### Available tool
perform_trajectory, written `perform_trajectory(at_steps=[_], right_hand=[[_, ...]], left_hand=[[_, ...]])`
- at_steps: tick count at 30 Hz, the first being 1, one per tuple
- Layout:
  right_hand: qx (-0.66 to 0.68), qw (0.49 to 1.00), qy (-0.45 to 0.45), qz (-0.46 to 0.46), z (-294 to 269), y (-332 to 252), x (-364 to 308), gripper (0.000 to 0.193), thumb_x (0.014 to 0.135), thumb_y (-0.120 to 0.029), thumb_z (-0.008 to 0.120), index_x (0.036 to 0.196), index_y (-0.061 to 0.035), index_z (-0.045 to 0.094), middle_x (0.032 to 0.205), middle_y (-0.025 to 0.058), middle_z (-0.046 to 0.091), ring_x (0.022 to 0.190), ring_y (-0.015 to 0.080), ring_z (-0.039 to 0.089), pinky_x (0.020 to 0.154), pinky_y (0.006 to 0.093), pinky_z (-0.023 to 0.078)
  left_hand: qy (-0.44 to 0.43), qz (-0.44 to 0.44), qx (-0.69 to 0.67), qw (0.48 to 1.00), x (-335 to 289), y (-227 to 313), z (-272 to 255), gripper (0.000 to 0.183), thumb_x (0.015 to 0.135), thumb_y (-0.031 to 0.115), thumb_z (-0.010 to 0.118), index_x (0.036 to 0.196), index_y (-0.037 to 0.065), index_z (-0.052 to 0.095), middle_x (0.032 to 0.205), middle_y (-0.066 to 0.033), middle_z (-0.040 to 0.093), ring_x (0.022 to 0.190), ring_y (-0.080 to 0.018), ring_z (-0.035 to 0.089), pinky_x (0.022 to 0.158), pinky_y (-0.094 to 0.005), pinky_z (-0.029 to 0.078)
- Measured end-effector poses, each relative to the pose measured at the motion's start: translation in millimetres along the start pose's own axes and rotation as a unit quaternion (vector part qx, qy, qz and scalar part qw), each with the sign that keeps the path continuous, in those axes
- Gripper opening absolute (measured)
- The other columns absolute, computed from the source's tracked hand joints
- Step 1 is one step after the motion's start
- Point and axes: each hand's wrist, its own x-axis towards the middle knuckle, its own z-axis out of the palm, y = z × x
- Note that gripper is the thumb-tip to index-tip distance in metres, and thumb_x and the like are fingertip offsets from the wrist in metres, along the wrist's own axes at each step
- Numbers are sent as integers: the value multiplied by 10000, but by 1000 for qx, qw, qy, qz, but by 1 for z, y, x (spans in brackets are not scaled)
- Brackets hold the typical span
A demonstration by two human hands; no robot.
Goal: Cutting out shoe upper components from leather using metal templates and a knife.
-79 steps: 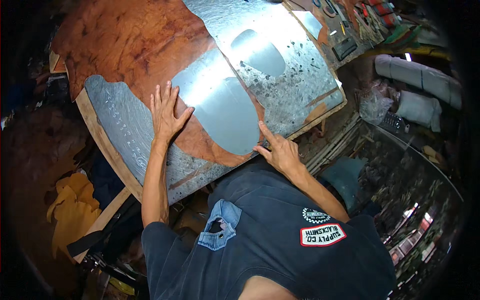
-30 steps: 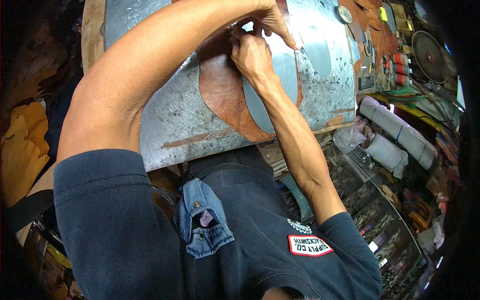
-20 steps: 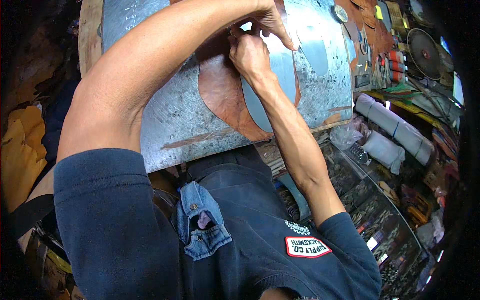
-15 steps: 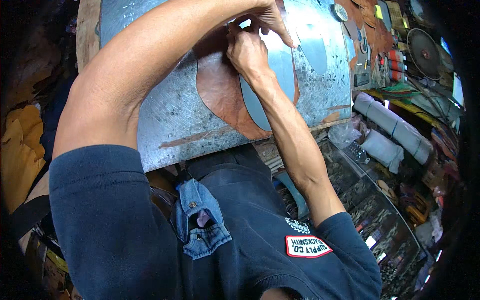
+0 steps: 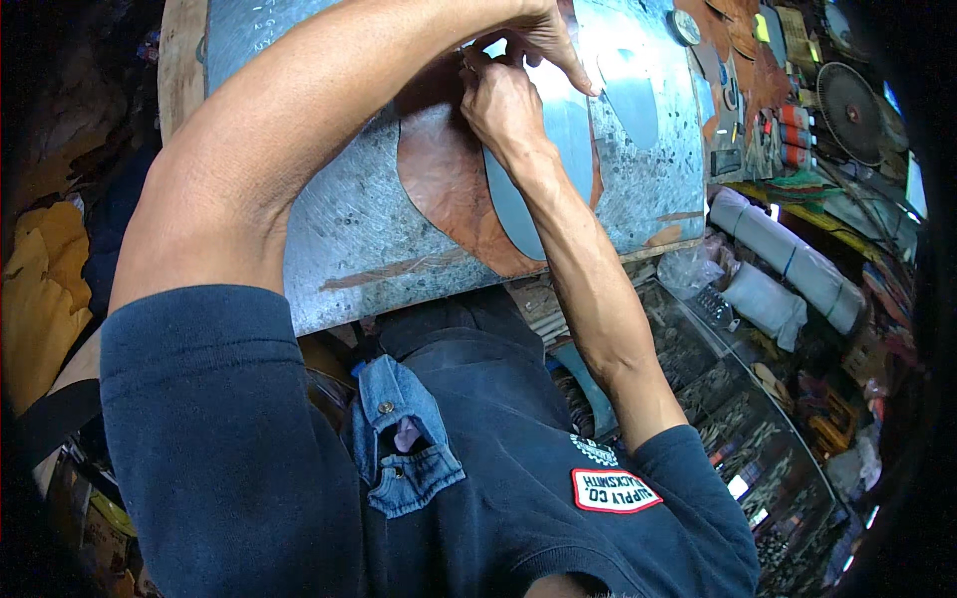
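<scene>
The left hand [image 5: 546, 42] is spread over the far part of the grey template [image 5: 511, 214], on brown leather [image 5: 439, 189]; steady, flat pressure should help. The right hand [image 5: 503, 108] curls; I can't tell whether it's pinching anything.

The table [image 5: 344, 229] has a top that looks like metal, scratched and blotched, with a bright glare toward its far side. Along its left edge runs a matt wood strip [image 5: 181, 75]. On it, smooth leather [image 5: 439, 199] with a soft sheen lies under a smooth sheet [image 5: 509, 214], metal or plastic, hard to tell. Right of the table, glossy plastic wraps a roll [image 5: 788, 254]. On its near side, the shirt [image 5: 229, 439] is matt cloth, the patch [image 5: 424, 483] rough denim.
</scene>
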Motion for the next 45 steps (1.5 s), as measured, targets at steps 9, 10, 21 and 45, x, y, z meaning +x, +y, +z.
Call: perform_trajectory(at_steps=[9,10,21,45], right_hand=[[27,999,10,24,-11,-4,-20,311,882,-133,558,1152,-14,657,939,290,658,890,434,648,806,483,520],[37,999,13,17,-12,-6,-23,309,885,-133,557,1151,-11,658,948,294,655,901,441,644,814,482,517],[79,996,-25,44,-30,-10,-91,307,915,-152,537,1178,-13,613,895,285,635,839,484,629,737,539,516],[85,988,-80,101,-69,6,-216,265,886,-100,583,1135,-71,667,1096,154,653,957,363,655,816,427,544]], left_hand=[[22,-5,57,998,-9,9,3,634,858,589,572,1306,140,588,1411,-114,519,1226,-411,523,985,-512,441],[25,-9,61,998,-7,7,4,628,860,585,573,1304,142,590,1409,-113,522,1224,-412,526,984,-512,443],[40,-10,129,991,-15,28,13,560,876,545,579,1276,155,622,1385,-109,552,1196,-417,556,965,-511,460],[285,60,172,941,-35,26,76,651,671,474,806,1166,87,636,1486,-143,401,1274,-562,381,995,-643,388]])
